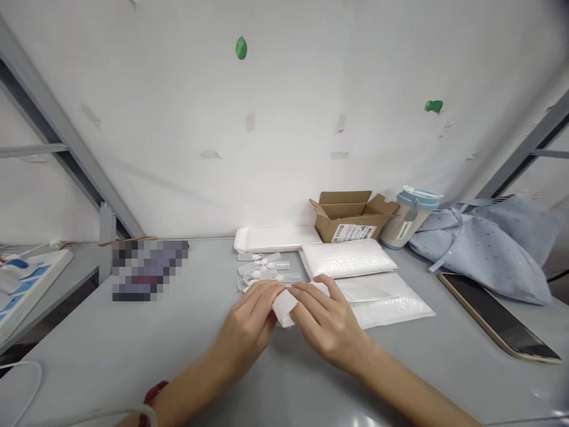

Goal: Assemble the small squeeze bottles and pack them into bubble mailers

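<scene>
My left hand and my right hand meet over the grey table, both closed on a small white box of paper or thin card. One end of it faces me; my fingers cover most of the rest. Just behind my hands lie several small clear plastic tubes with whitish ends and loops. White padded mailers are piled to the right, partly hidden by my right hand. Farther back is a stack of flat white packets.
An open cardboard box stands against the wall beside a cup with a blue lid. A light blue cloth bag and a phone lie at the right. A pixelated patch hides something at the left.
</scene>
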`<act>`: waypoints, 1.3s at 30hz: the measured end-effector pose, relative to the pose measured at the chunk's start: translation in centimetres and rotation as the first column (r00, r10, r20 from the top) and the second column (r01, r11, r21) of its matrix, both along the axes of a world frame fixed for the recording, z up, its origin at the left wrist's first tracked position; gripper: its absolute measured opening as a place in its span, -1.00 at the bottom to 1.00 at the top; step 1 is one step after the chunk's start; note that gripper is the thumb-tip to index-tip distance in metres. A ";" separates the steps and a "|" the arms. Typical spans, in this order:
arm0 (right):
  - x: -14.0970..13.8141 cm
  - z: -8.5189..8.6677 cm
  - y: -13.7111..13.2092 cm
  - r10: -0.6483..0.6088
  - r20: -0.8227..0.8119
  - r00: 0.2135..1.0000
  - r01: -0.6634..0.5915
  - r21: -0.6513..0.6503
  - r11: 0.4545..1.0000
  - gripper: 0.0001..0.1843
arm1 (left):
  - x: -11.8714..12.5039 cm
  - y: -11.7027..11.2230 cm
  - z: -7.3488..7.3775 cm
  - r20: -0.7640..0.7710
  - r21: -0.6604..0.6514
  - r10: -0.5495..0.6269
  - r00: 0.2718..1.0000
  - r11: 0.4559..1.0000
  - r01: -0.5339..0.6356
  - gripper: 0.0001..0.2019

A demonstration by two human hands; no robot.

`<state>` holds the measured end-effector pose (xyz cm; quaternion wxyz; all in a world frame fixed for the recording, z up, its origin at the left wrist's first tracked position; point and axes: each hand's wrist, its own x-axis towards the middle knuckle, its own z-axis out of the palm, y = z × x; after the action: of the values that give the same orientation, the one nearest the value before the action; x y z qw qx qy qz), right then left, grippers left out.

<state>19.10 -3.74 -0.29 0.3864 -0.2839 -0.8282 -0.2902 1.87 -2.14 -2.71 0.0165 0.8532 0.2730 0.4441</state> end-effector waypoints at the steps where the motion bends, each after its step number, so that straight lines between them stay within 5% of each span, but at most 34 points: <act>1: 0.1 0.2 0.0 -0.010 -0.005 1.000 0.010 0.000 1.000 -0.72 | 0.2 0.0 0.3 0.026 -0.051 -0.003 1.000 0.999 0.005 -0.70; 4: 0.5 0.6 0.4 -0.084 -0.044 0.996 0.084 -0.001 0.996 -0.80 | 1.2 0.2 1.3 0.104 -0.346 0.025 0.994 0.938 0.013 -0.88; 8: 1.5 0.7 1.6 -0.189 -0.106 0.976 0.195 0.045 0.980 -0.85 | 3.6 0.3 2.5 0.298 -0.716 0.091 0.950 0.680 0.159 -0.86; 12: 3.1 0.9 2.6 -0.252 -0.118 0.961 0.259 0.049 0.965 -0.81 | 6.6 0.5 3.1 0.501 -0.800 0.129 0.856 0.447 0.401 -0.80; 15: 4.1 1.2 3.2 -0.301 -0.038 0.953 0.296 -0.104 0.950 -0.80 | 8.4 0.7 3.0 0.550 -0.821 0.136 0.824 0.270 0.503 -0.80; 17: 4.6 1.4 3.7 -0.368 0.099 0.925 0.378 -0.365 0.851 -0.81 | 9.2 0.8 2.6 0.529 -0.848 0.163 0.832 0.125 0.515 -0.81; 19: 5.1 1.4 4.2 -0.393 0.240 0.888 0.453 -0.604 0.655 -0.82 | 9.8 0.9 2.0 0.482 -0.869 0.210 0.851 -0.005 0.494 -0.81; 22: 5.6 0.9 4.9 -0.352 0.311 0.883 0.459 -0.728 0.508 -0.85 | 10.1 0.8 1.1 0.400 -0.892 0.228 0.888 -0.127 0.435 -0.77; 28: 6.1 0.3 5.1 -0.315 0.331 0.889 0.446 -0.781 0.437 -0.82 | 9.7 0.8 0.6 0.236 -0.944 0.063 0.970 -0.221 0.244 -0.65; 33: 5.9 0.6 4.9 -0.297 0.312 0.902 0.417 -0.804 0.423 -0.82 | 9.5 0.8 0.1 0.101 -0.983 -0.063 0.993 -0.159 0.090 -0.58; 39: 6.1 0.9 4.8 -0.330 0.285 0.900 0.403 -0.830 0.384 -0.87 | 9.5 0.6 -0.5 0.083 -0.991 -0.087 0.993 -0.110 0.073 -0.57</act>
<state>25.16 1.04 0.58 0.0828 -0.6048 -0.7875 0.0849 11.39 -1.50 -3.25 0.6700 0.5752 0.4609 0.0885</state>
